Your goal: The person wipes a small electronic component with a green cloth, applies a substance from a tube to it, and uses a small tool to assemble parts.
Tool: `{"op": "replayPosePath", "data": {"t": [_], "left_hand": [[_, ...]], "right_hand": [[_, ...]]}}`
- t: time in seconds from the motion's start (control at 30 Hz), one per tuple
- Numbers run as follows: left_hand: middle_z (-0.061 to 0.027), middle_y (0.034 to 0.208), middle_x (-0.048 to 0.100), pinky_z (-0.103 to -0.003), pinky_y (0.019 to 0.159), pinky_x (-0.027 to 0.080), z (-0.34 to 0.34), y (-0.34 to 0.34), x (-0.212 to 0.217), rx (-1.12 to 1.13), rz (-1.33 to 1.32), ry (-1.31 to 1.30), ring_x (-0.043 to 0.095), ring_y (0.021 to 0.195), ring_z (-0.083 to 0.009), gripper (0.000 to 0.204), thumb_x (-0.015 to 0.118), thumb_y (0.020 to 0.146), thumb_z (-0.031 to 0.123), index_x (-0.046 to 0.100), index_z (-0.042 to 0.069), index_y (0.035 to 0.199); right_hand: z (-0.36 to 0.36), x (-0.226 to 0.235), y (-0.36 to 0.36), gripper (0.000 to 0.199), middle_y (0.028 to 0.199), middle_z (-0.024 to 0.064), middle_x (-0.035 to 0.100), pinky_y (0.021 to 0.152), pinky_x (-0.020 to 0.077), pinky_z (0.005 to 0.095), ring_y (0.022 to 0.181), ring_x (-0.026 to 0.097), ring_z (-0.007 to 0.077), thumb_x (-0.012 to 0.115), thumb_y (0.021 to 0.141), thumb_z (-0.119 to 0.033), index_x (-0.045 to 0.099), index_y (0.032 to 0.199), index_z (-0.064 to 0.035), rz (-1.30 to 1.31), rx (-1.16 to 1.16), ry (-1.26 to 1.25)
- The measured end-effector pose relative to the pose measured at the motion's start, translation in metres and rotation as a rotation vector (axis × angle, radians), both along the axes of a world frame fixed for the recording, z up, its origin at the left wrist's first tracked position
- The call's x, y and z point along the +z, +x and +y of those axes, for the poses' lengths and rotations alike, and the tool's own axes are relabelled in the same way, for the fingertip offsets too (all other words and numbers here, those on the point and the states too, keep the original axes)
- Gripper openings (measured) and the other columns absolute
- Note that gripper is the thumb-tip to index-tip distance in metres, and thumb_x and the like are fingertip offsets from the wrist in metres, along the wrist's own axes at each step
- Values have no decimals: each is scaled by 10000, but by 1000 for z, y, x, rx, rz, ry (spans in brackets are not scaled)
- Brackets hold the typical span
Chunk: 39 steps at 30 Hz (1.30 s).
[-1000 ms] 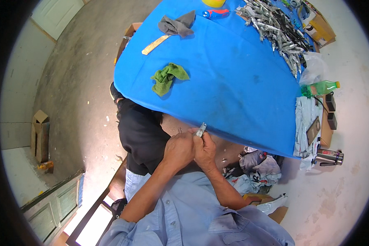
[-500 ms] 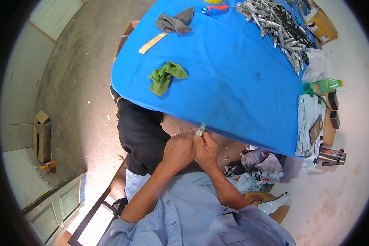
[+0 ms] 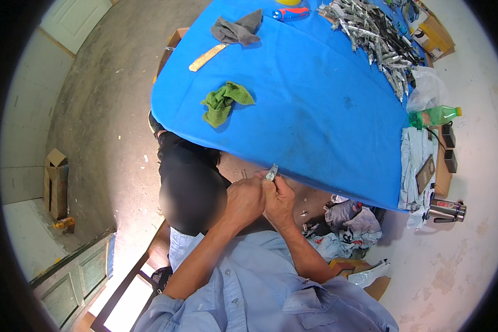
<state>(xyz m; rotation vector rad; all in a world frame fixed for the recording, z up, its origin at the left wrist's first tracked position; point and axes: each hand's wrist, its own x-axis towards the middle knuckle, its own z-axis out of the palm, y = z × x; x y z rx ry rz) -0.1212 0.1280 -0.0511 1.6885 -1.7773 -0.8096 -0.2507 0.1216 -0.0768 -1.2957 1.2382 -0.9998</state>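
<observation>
Both of my hands meet in front of me, just off the near edge of the blue-covered table (image 3: 315,127). My right hand (image 3: 280,203) is closed, its thumb pressed on a small silvery metal piece (image 3: 272,172) whose narrow tip points up toward the cloth. Against it, my left hand (image 3: 245,200) is closed with its fingers curled in; what they grip, if anything, is hidden behind the knuckles. On the table lie a crumpled green cloth (image 3: 220,104), a grey cloth (image 3: 237,29) and a flat tan strip (image 3: 207,57).
A heap of slender silver and black pieces (image 3: 371,39) covers the far right of the table. Near it are a red-and-blue handled tool (image 3: 290,14), a green bottle (image 3: 440,115) and a steel flask (image 3: 447,211). Crumpled fabric (image 3: 351,221) lies below the table's right side.
My hands stay together with the silvery piece held at nearly the same spot. Only a very slight shift of the whole view shows.
</observation>
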Motion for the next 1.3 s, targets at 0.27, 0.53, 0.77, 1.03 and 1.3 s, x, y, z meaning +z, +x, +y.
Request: {"op": "replayPosePath", "data": {"t": [0.27,0.53,0.77,1.03,1.3], "left_hand": [[-270,819,698,-533,710,541,-5,-1,9,-9,52,79,689,793,-460,253,613,955,193,654,-49,1020],[-180,827,699,-410,657,527,13,7,30,-44,414,183,675,717,-287,234,647,977,186,679,-15,1092],[-45,985,701,-314,789,521,28,22,25,-96,972,359,645,893,-142,260,607,1052,188,702,-12,1188],[-24,1006,693,-277,843,518,36,27,24,-56,1065,501,631,938,-99,265,635,1039,183,692,-12,1210],[-5,954,667,-264,776,504,39,14,36,11,1137,419,606,862,-90,227,642,1058,182,680,-4,1182]], "right_hand": [[1,-1,-5,259,1081,125,764,899,546,308,984,700,168,653,1060,-174,712,1213,27,73,-42,-24],[-2,56,-5,233,1123,58,740,923,527,269,1025,661,106,693,1008,-78,709,1211,36,147,17,-82],[-2,83,6,257,1044,40,729,835,533,251,951,650,75,665,1007,-65,687,1243,35,-128,139,85],[-2,98,12,283,1028,28,715,760,524,224,894,633,57,735,955,-63,687,1217,34,-103,92,203],[-3,84,7,379,1049,82,709,758,563,264,924,669,113,739,973,-71,613,1308,56,-177,64,226]]}}
